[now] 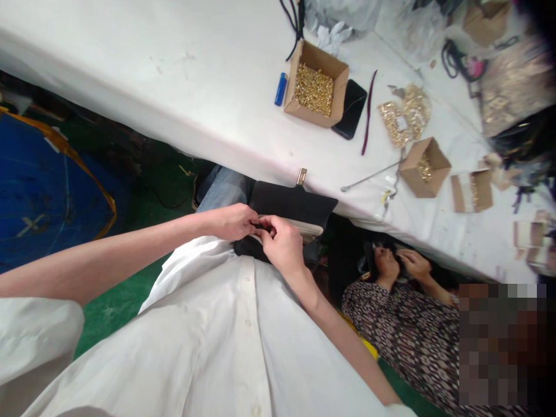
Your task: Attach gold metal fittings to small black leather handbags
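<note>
A small black handbag (295, 204) lies in my lap against the table edge, its flap folded back and a gold clasp (302, 175) at the flap's tip. A pale lining shows along its opening. My left hand (234, 222) is closed at the bag's mouth, fingertips pinching its dark edge. Right beside it, my right hand (284, 243) pinches the same dark part between thumb and fingers. The fingertips of both hands nearly meet, and they hide exactly what small part is between them.
On the white table (195, 75) stand a cardboard box (293, 110) of gold fittings, a blue lighter (280, 89), a black phone (353, 113) and a smaller box (438, 168). At right, a co-worker's hands (386, 263) handle something dark. A blue sack (52, 191) stands at left.
</note>
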Demonstrator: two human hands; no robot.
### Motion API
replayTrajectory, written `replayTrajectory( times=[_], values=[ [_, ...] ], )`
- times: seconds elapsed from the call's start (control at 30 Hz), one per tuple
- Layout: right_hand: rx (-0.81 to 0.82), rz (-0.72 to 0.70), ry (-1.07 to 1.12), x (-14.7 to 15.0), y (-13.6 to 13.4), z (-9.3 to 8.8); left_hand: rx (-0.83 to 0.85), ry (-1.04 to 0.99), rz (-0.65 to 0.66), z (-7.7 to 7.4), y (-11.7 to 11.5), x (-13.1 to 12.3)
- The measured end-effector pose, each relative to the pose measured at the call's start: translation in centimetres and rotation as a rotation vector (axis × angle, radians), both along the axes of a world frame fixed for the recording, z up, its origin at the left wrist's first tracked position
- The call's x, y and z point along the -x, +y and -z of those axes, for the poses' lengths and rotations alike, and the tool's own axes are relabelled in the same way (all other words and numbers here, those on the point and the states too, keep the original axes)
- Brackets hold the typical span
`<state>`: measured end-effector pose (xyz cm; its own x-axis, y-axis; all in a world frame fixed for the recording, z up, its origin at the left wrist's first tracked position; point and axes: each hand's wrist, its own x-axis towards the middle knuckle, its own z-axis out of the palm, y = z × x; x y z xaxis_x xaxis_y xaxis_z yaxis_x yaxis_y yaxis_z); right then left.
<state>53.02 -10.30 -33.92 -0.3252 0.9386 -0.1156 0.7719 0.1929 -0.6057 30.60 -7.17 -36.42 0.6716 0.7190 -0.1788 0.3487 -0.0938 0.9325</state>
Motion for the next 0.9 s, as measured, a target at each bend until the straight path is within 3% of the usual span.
replayTrajectory(
  times=[0.23,0.37,0.53,0.73,0.9],
  values=[
    [-0.065,-0.096,0.000,-0.2,0.4,-1.1,0.154,-0.072,-0.025,-0.8,0.0,0.8],
    [0.053,-0.086,0.063,-0.9,0.4,-1.6,0.315,-0.146,-0.091,-1.0,-0.6,1.0],
    [0.104,0.017,-0.016,-0.9,-0.1,-1.9,0.238,-0.219,-0.198,-0.9,-2.8,1.1],
    [0.055,-0.202,-0.009,-0.1,0.4,-3.1,0.229,-0.292,-0.265,-1.5,-5.0,1.3],
    [0.022,-0.206,-0.032,0.4,0.4,-3.5,0.353,-0.397,-0.358,-2.0,-5.8,1.2]
  ],
)
